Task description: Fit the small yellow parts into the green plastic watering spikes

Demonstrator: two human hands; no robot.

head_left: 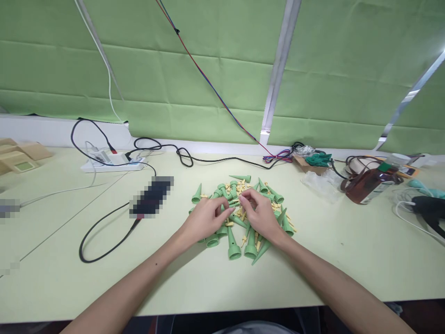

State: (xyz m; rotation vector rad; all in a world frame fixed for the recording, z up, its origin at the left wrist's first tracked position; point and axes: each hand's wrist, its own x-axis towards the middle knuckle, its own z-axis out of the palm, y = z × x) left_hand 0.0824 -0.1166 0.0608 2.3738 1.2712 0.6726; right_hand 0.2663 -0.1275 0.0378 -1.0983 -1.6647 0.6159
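A heap of several green plastic cone spikes [233, 241] mixed with small cream-coloured plugs [276, 206] lies in the middle of the pale green table [313, 260]. Both hands rest on top of the heap, fingertips meeting. My left hand [205, 220] is curled, its fingers closed around a green cone lying sideways. My right hand [259, 213] pinches its thumb and forefinger together over that cone's end; what it holds is too small to name.
A white power strip [111, 162] with black cables sits at the back left, near a blurred dark device [152, 197]. Cardboard boxes [21, 153] stand far left. At the right are a brown jar [370, 183], clear plastic bag [321, 183] and a black tool [431, 208].
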